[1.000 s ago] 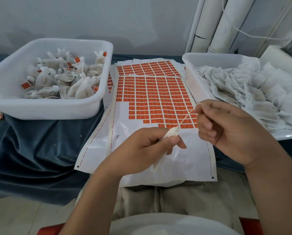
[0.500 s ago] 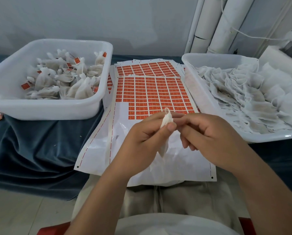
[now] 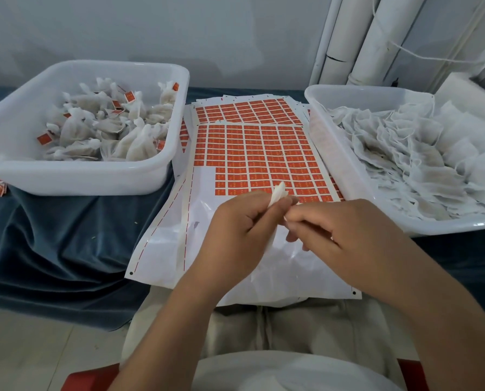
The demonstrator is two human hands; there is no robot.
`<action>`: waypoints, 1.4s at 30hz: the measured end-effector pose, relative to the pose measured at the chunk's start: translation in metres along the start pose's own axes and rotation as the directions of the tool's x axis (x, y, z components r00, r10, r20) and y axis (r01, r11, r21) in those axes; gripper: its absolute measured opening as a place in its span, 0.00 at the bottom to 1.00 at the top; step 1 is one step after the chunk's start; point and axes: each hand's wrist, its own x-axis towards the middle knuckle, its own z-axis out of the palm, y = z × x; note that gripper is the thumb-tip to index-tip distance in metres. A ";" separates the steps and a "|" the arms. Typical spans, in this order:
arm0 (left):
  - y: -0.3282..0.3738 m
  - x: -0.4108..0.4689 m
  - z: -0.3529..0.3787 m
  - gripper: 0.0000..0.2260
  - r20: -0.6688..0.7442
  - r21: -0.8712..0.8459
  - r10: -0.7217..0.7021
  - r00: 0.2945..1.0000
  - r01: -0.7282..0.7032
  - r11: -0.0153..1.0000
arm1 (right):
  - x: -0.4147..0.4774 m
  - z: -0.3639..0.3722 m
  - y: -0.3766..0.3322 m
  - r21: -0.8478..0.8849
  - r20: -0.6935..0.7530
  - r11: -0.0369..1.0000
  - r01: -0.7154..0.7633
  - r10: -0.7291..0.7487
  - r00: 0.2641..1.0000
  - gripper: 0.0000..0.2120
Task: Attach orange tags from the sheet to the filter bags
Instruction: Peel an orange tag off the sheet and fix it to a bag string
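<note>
Right hand (image 3: pixel 340 230) has closed in against left hand (image 3: pixel 241 232); both grips pinch the gathered filter bag (image 3: pixel 279 191) above the tag sheet (image 3: pixel 204 198), so peeling a tag looks next.

Bare forearms (image 3: pixel 162 331), white top (image 3: pixel 278 373), beige trousers (image 3: pixel 314 328) w/ drawstring.

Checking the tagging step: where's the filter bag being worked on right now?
Head view, centre frame: the filter bag is pinched in the left hand, the right hand close beside it, above the near rows of the tag sheet.
</note>
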 end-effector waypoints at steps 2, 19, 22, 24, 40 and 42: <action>-0.001 0.001 -0.004 0.15 0.065 0.097 -0.006 0.998 0.000 0.995 | -0.002 -0.003 0.001 -0.113 -0.044 0.993 0.046 -0.051 0.998 0.13; -0.002 -0.007 -0.003 0.13 0.534 0.137 0.001 0.846 -0.087 0.987 | 0.006 -0.001 0.018 0.139 -0.032 0.988 0.065 -0.061 0.998 0.06; 0.000 -0.005 -0.007 0.14 0.545 0.069 0.068 0.836 -0.125 0.990 | 0.012 0.003 0.027 0.421 -0.005 0.906 -0.033 0.038 0.999 0.09; 0.001 -0.004 -0.009 0.14 0.541 0.023 0.086 0.836 -0.116 0.993 | 0.014 0.007 0.031 0.549 0.040 0.833 -0.064 0.050 0.998 0.07; 0.006 -0.005 -0.023 0.20 0.520 -0.342 0.114 0.846 0.084 0.936 | 0.003 -0.007 0.019 0.121 -0.142 0.942 0.312 -0.295 0.945 0.06; 0.005 -0.004 -0.023 0.19 0.540 -0.344 0.101 0.835 0.110 0.933 | 0.000 -0.011 0.018 0.101 -0.104 0.943 0.318 -0.308 0.946 0.06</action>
